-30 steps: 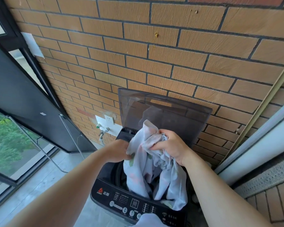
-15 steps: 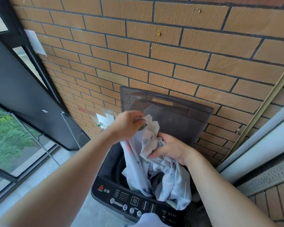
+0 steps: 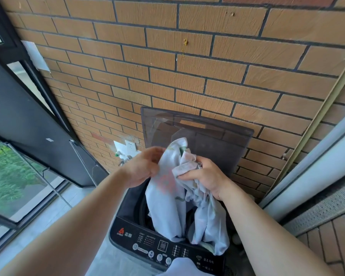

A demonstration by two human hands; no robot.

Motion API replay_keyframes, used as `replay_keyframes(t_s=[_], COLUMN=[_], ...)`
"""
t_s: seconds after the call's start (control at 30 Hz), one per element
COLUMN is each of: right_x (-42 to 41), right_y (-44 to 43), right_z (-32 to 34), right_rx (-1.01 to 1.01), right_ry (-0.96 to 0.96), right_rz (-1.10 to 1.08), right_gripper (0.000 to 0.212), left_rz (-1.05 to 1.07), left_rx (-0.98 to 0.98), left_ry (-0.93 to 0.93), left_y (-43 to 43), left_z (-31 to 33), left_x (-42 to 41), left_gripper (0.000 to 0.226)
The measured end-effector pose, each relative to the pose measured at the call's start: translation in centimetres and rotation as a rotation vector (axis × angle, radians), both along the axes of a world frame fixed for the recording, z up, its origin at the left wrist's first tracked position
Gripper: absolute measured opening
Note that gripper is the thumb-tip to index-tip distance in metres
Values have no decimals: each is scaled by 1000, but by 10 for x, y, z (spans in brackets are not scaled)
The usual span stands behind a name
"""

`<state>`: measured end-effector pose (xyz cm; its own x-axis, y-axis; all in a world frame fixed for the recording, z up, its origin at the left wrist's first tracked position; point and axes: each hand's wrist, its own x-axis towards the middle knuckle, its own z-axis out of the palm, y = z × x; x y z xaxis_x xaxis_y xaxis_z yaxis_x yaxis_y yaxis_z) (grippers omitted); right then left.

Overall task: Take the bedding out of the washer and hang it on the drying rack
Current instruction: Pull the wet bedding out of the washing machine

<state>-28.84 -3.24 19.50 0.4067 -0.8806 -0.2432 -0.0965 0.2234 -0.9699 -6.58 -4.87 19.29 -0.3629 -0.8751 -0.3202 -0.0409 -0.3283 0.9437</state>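
Note:
A pale, faintly printed sheet of bedding (image 3: 167, 206) rises in a bunch out of the open top-loading washer (image 3: 127, 234), whose tinted lid (image 3: 213, 136) stands up against the brick wall. My left hand (image 3: 143, 166) holds the bedding's left edge near its top. My right hand (image 3: 205, 176) grips a crumpled bunch of the same cloth just to the right. The lower folds drape into the drum and over the washer's front right rim. No drying rack is in view.
The washer's dark control panel (image 3: 161, 248) faces me. A tap and wall socket (image 3: 126, 150) sit left of the lid. A dark open window frame (image 3: 40, 136) stands at the left, with thin metal bars beside the glass. A white sliding-door frame (image 3: 315, 166) runs along the right.
My left hand went from low beside the drum up to the top of the bedding and now holds its left edge. The cloth has come higher out of the washer.

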Motion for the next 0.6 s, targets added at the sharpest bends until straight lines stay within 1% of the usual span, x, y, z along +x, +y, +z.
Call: replay_keyframes(t_s=[0.03, 0.1, 0.13, 0.17, 0.2, 0.27, 0.33, 0.4, 0.47, 0.53, 0.6], right_x=[0, 1, 2, 2, 2, 3, 2, 1, 3, 9, 16], right_y=[-1, -4, -5, -6, -6, -5, -6, -5, -5, -3, -2], right_z=[-1, -3, -4, -5, -6, -5, -3, 2, 4, 7, 10], right_rx=[-13, -21, -17, -14, -12, -9, -5, 10, 16, 10, -19], right_ry=[-6, 0, 8, 16, 20, 31, 58, 109, 175, 219, 277], right_rz=[-32, -86, -116, -140, -157, -147, -64, 47, 164, 255, 282], right_gripper=[28, 25, 27, 32, 36, 37, 34, 36, 29, 23, 24], left_rz=[-33, -203, -276, -319, -326, -220, -89, 16, 102, 159, 186], left_rx=[-10, -22, -2, 10, 3, -58, -154, -278, -429, -610, -710], left_ry=[-177, -668, -857, -955, -989, -966, -964, -979, -953, -882, -766], left_y=[5, 13, 15, 17, 18, 14, 8, 1, -3, -3, 0], left_z=[-5, -20, -30, -41, -51, -64, -60, -42, -18, 7, 32], left_x=[-1, 1, 4, 8, 12, 15, 16, 11, 2, -11, -26], left_gripper=[77, 56, 41, 26, 17, 24, 22, 19, 17, 23, 31])
